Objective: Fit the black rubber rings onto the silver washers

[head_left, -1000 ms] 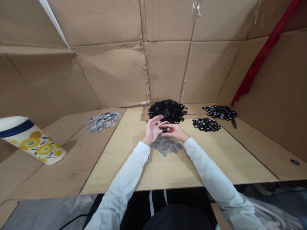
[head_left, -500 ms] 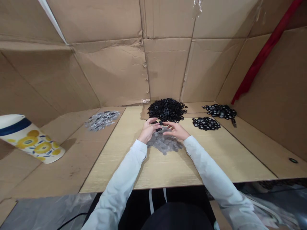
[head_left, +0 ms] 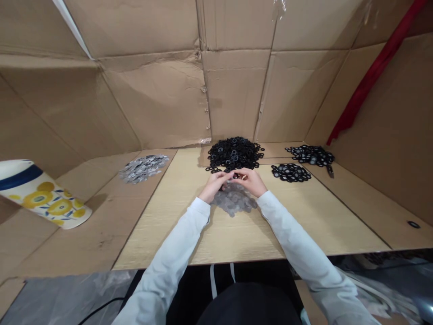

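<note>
My left hand (head_left: 213, 186) and my right hand (head_left: 251, 181) meet fingertip to fingertip in front of the large pile of black rings (head_left: 233, 152). Pinched between them is a small black ring (head_left: 236, 175), partly covered by the fingers. Both hands are closed. More dark rings show under my left fingers, though I cannot tell whether that hand holds them. Below the hands spreads a heap of translucent greyish discs (head_left: 234, 201), lying on the pale board.
Silvery discs (head_left: 144, 169) are piled at the left. Two groups of black rings with pale centres, a nearer one (head_left: 291, 173) and a farther one (head_left: 313, 155), lie at right. A flowered bottle (head_left: 43, 194) stands left. One loose ring (head_left: 413, 224) lies far right. Cardboard walls (head_left: 237, 95) enclose the back.
My right hand has moved left and closed its fingers at the black ring, so both hands now touch. The ring has shifted slightly right. The piles look the same.
</note>
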{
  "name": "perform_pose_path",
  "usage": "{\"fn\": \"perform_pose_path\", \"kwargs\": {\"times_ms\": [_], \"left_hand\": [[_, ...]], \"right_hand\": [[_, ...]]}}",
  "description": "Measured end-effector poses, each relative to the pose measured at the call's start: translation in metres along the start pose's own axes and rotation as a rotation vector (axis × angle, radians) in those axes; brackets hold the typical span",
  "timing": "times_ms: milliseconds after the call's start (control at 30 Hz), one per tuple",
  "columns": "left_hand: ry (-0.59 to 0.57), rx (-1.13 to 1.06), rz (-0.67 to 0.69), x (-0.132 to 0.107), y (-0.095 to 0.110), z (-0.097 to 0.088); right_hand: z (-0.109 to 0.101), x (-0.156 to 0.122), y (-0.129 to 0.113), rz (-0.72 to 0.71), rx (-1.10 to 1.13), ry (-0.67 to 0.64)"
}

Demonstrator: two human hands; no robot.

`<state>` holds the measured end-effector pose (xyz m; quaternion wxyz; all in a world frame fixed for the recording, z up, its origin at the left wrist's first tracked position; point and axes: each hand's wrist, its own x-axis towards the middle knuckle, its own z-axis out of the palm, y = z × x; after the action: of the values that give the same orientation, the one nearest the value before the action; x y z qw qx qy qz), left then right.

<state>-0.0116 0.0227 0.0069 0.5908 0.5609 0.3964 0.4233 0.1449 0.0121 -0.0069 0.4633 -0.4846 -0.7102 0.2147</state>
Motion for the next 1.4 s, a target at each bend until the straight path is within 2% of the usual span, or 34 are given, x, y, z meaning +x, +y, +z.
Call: {"fn": "perform_pose_path", "kwargs": {"times_ms": [67,167,233,400,500,600,700,833,967,1067,1233,1400], "left_hand": [[-0.033,0.073,0.030,0.001,-0.002,0.002],[0.036,0.086,0.072,0.003,-0.005,0.002],[0.108,0.074,0.067,0.003,-0.005,-0.001],[0.188,0.090,0.020,0.003,-0.002,-0.008],[0.250,0.106,0.029,0.004,-0.001,-0.009],[0.297,0.094,0.032,0.006,-0.003,-0.010],[0.300,0.087,-0.021,0.008,-0.006,-0.011],[0.223,0.100,-0.088,0.008,-0.011,-0.005],[0.187,0.131,-0.106,0.004,-0.015,0.004],[0.166,0.089,-0.067,0.002,-0.017,0.006],[0.110,-0.005,-0.079,0.001,-0.017,0.006],[0.044,-0.011,-0.061,0.000,-0.016,0.007]], "right_hand": [[0.001,0.000,-0.001,-0.063,-0.082,-0.016],[0.001,0.000,0.003,-0.114,-0.174,-0.047],[0.002,0.001,0.010,-0.086,-0.278,-0.085],[0.013,0.000,0.026,0.039,-0.486,-0.340],[0.024,-0.001,0.027,0.051,-0.496,-0.265],[0.027,-0.002,0.026,0.114,-0.418,-0.157],[0.022,-0.001,0.024,0.212,-0.265,-0.062],[0.014,0.001,0.021,0.283,0.084,0.050],[0.013,0.001,0.015,0.311,0.423,0.085],[0.015,0.000,0.012,0.299,0.454,0.110],[0.013,-0.001,0.011,0.246,0.325,0.133],[0.009,0.001,0.011,0.337,0.508,0.115]]}}
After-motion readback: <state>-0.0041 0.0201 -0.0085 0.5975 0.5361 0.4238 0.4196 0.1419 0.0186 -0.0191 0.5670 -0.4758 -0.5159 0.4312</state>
